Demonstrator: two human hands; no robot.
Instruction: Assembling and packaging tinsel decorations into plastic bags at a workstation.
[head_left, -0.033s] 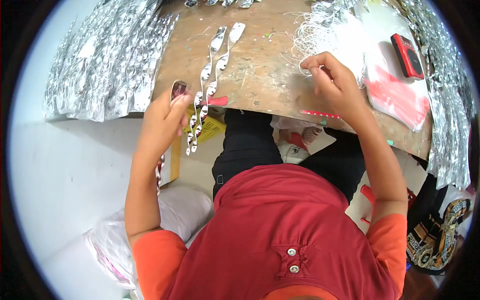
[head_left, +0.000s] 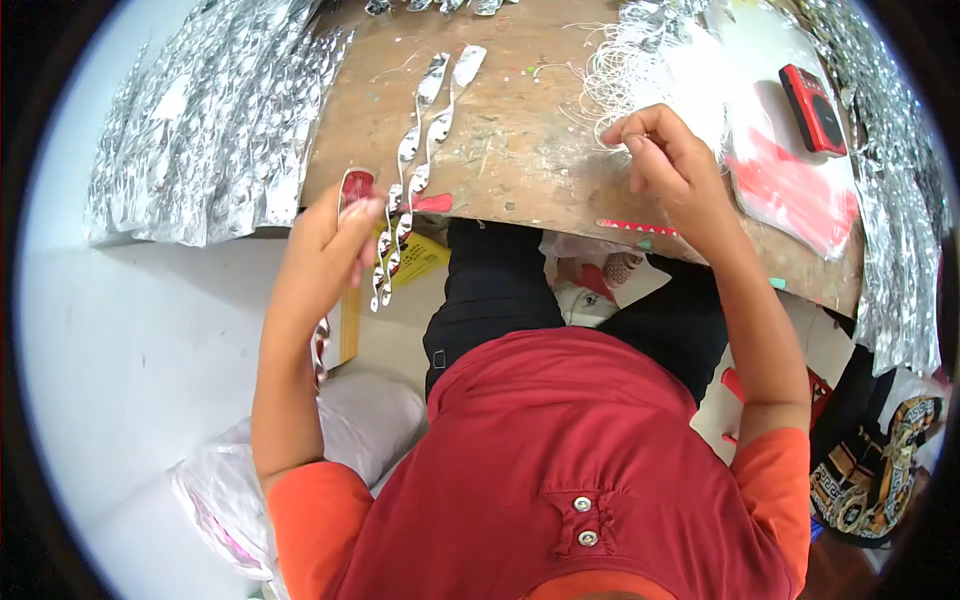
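My left hand (head_left: 330, 245) is closed at the left front edge of the table, pinching the flat end of a shiny twisted foil strip (head_left: 357, 186). The strip's end reflects red, and its lower part hangs behind my wrist. Beside that hand, two silver twisted foil strips (head_left: 440, 125) lie on the wood and dangle over the edge. My right hand (head_left: 670, 165) is raised over the right of the table, fingers curled together at the near end of a tangle of white string (head_left: 640, 75). A thin bit of string shows at its fingertips.
Silver foil strips (head_left: 220, 130) are heaped at the left, and more (head_left: 900, 230) hang at the right edge. A red and black device (head_left: 812, 110) rests beside a clear bag of red pieces (head_left: 800, 200). A red zigzag strip (head_left: 637, 227) lies on the wooden table (head_left: 520, 150).
The foil end in my left hand has turned a little and now shows more red. The two silver strips have shifted slightly left. My right hand has barely moved.
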